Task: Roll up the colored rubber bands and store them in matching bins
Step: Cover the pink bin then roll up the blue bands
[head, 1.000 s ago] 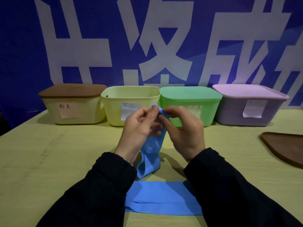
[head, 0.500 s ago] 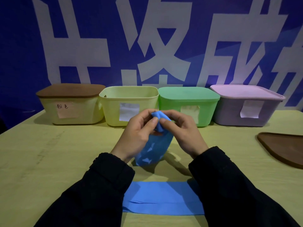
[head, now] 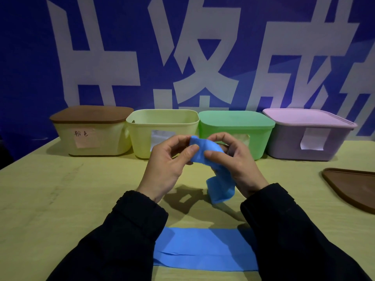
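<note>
Both hands, left hand (head: 164, 169) and right hand (head: 237, 165), pinch the blue rubber band (head: 205, 152) in curled fingers. Its hanging tail is shorter than a second ago, so the roll grows.

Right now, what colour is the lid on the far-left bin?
Brown, on the pale yellow bin's lid; the head view shows it.

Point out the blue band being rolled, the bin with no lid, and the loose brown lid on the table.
blue band (head: 205, 152): head view, on the rolled part between both thumbs.
open yellow-green bin (head: 140, 136): head view, on its front wall.
brown lid (head: 353, 187): head view, on its flat top.
</note>
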Demonstrator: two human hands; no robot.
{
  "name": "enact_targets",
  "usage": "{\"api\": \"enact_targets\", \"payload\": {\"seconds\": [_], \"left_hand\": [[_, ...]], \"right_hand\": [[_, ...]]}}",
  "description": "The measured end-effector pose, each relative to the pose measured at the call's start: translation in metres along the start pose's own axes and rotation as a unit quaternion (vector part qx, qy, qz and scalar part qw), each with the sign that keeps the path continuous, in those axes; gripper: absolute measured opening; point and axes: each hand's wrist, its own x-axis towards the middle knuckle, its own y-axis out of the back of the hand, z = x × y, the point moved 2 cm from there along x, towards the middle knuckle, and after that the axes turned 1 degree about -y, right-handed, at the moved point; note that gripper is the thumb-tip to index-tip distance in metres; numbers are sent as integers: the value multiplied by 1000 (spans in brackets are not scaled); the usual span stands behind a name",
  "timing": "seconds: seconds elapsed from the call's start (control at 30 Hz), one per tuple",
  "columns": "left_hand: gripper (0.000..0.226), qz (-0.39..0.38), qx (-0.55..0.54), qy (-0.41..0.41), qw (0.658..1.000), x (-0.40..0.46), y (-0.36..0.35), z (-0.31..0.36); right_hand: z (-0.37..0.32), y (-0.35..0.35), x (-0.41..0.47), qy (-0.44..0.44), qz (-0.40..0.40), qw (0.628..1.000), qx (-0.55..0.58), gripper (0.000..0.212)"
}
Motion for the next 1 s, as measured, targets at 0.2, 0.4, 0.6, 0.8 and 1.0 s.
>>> {"api": "enact_targets", "payload": {"seconds": [0.2,0.4,0.6,0.8,1.0], "left_hand": [[20,-3,7,14,1000,-2,-4,-5],[18,-7,14,22,1000,-5,-5,-4],[26,36,-48,15,998,-3,-1,2],[25,7,-87,29,996,-5,-3,2],[24,-23,-29,50,998,-6,-9,-4]], "right_hand": [[-2,-1,-3,38,17,997,-70,14],[-3,-3,-6,63,-7,989,-131,18],[-6,1,-4,71,26,993,-88,5],[-6,6,-3,72,39,994,-70,5],[-1,4,-2,95,65,987,-111,4]]}}
